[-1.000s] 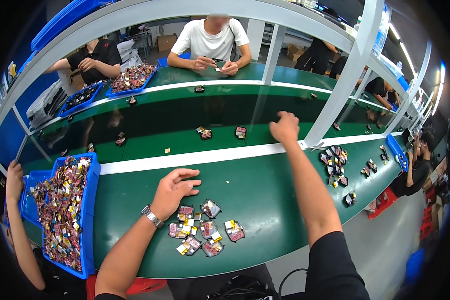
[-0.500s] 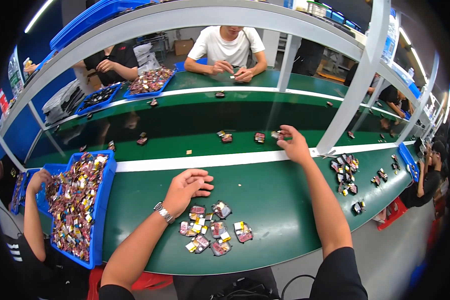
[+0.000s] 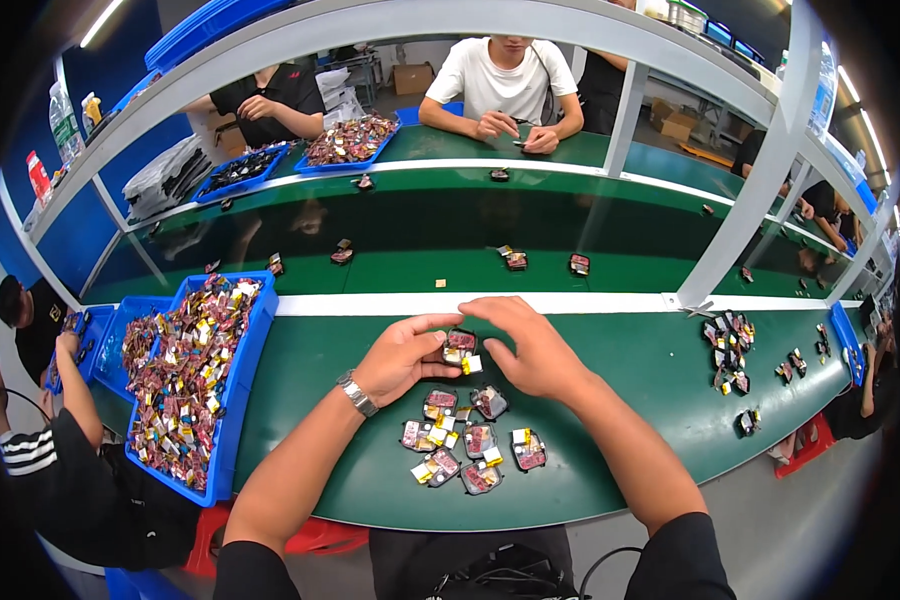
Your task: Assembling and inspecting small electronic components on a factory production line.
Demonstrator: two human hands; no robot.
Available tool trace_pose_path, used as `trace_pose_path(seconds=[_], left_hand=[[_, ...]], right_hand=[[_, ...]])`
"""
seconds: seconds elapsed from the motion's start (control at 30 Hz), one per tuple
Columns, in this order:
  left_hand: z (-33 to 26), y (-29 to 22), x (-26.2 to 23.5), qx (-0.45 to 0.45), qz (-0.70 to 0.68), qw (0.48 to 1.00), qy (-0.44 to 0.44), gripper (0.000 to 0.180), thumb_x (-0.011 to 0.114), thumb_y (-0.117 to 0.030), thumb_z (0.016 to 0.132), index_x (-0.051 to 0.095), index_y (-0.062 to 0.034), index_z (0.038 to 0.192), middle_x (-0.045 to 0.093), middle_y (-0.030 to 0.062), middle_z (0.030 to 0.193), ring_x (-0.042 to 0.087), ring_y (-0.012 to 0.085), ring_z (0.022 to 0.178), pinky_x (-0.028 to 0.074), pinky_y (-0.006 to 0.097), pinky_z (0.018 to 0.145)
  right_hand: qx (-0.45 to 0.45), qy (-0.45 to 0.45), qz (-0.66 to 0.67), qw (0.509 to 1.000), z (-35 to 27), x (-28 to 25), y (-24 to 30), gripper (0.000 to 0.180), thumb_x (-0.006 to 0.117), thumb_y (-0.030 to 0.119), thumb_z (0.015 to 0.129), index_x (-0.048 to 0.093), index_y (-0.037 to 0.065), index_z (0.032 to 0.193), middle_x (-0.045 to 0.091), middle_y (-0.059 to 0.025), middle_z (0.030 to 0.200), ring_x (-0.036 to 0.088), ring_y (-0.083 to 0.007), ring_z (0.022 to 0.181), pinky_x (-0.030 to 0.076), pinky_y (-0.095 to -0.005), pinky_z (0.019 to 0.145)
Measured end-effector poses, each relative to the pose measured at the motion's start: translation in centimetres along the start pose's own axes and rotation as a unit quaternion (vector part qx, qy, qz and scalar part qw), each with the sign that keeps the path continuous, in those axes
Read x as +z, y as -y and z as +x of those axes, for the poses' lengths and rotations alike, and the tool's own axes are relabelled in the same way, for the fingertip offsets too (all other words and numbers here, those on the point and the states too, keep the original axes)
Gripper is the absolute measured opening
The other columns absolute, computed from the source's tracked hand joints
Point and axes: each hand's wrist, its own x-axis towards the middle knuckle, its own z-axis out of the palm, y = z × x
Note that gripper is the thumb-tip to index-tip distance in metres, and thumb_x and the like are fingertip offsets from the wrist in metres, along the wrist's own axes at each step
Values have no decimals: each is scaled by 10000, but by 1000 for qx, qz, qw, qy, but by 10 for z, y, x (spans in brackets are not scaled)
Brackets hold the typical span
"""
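My left hand (image 3: 406, 352) is closed on a small electronic module (image 3: 460, 342), a dark casing with a reddish circuit board and a white-and-yellow piece hanging at its lower edge. Just right of it, my right hand (image 3: 526, 345) arches with thumb and index finger apart, the fingertips close to the module's top edge. Whether they touch it I cannot tell. Nearer to me on the green table lies a cluster of similar modules (image 3: 479, 440), boards facing up, with white-and-yellow pieces on them.
At left, a blue bin (image 3: 232, 420) is heaped with small boards and yellow-white parts. Beyond a white rail (image 3: 370, 305), a green belt (image 3: 400, 275) carries scattered modules. More modules (image 3: 730, 350) lie at right by a grey post (image 3: 740, 210). Co-workers sit opposite and at both sides.
My right hand has come back from the belt to my left hand. The left hand, empty before, now holds a module. The view has shifted slightly left.
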Motion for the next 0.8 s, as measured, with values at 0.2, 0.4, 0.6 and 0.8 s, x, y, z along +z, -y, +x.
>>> trace_pose_path(seconds=[0.2, 0.4, 0.6, 0.8], left_hand=[[-1, 5, 9, 42, 20, 997, -58, 351, 489, -70, 1001, 479, 8, 1343, 620, 124, 1169, 653, 209, 1037, 570, 379, 937], [1, 12, 12, 57, 66, 993, -74, 303, 475, -61, 1006, 499, 18, 1297, 620, 118, 1165, 647, 190, 1044, 571, 357, 929], [1, 12, 11, 51, 93, 992, -63, 309, 495, -48, 992, 498, 12, 1295, 610, 122, 1196, 634, 184, 1070, 566, 341, 931], [0, 11, 12, 87, 120, 989, -9, 382, 537, 16, 945, 484, -1, 1323, 604, 111, 1231, 625, 173, 1087, 551, 344, 954]], right_hand=[[-25, -71, -98, 992, -6, 18, 4, 261, 676, 56, 813, 681, 90, 1072, 611, -71, 1138, 581, -276, 1060, 511, -387, 877], [-48, -55, -97, 993, -3, 19, -4, 149, 707, 64, 779, 657, 71, 919, 592, -70, 1166, 570, -279, 1065, 511, -383, 854], [-25, -33, -48, 998, -5, 21, -9, 90, 698, 73, 806, 671, 55, 889, 584, -84, 1187, 544, -292, 1115, 489, -391, 903], [29, -50, -17, 998, -6, 23, -5, 84, 688, 104, 829, 699, 58, 898, 595, -86, 1192, 540, -288, 1135, 472, -387, 946]])
